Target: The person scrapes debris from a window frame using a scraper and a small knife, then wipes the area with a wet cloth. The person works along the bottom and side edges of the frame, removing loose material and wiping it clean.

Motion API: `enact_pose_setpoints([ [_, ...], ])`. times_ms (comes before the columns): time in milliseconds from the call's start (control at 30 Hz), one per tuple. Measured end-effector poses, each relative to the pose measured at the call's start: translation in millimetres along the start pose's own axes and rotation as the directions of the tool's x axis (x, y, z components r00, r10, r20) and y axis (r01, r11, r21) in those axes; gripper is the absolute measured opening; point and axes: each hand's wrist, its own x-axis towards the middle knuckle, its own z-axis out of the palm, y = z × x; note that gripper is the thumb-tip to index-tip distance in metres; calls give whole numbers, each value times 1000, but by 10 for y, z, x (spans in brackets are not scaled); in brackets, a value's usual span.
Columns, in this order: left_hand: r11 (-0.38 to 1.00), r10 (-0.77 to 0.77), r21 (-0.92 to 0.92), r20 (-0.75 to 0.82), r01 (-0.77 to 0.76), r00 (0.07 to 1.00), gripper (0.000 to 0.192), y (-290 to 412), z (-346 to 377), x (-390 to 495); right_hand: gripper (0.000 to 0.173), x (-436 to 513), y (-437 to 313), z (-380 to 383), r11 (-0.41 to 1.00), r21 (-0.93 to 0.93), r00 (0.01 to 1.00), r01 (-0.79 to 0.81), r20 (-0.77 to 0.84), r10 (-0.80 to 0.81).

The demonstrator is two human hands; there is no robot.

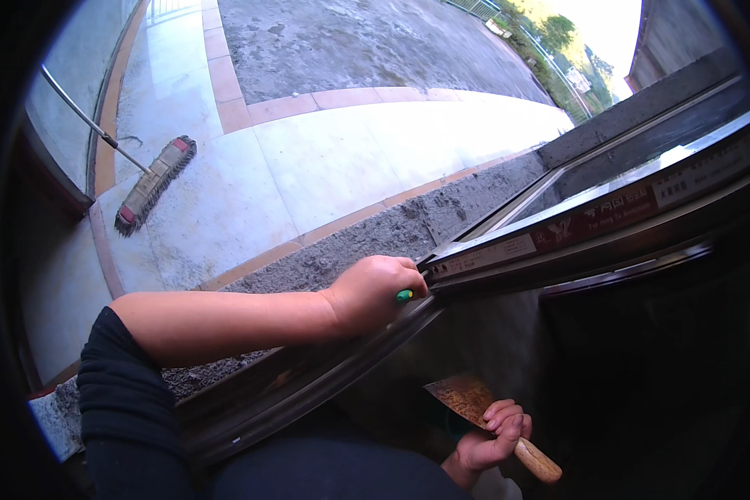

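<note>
My left hand point(378, 290) is closed around a tool with a green handle point(404, 296). It is at the lower corner of a dark metal window sash point(512, 250); a thin shaft seems to reach the sash edge, but most of the tool is hidden by my fingers. Lower down, my right hand point(497, 434) grips a putty knife point(539, 459) where its wooden handle meets the blade. The knife's rusty, flared blade point(461, 395) points up and left. Beneath my left forearm runs the dark window track point(325, 384).
A rough cement sill point(375, 231) lies outside the track. Beyond it, a flat dust mop point(156, 184) rests on pale floor tiles point(325, 162) edged with pinkish tiles. A grey concrete yard point(362, 50) and a railing point(475, 7) are farther off. The sash bears a printed strip point(600, 215).
</note>
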Motion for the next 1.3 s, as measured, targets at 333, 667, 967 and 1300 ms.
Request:
enact_pose_setpoints([
  [333,994,31,-103,5,-30,1000,10,108,-194,-81,33,20,-10,-50,1000,13,999,-10,-34,10],
  [667,995,24,-98,-32,-27,999,11,-96,9,51,34,38,41,-81,1000,-5,1000,-26,15,26],
  [967,990,-44,-126,127,60,991,10,15,-308,-74,33,93,91,-131,998,7,998,-58,23,58],
  [1300,990,-14,-142,64,23,998,8,221,-482,-108,32,167,121,-194,998,16,998,-61,1,61],
])
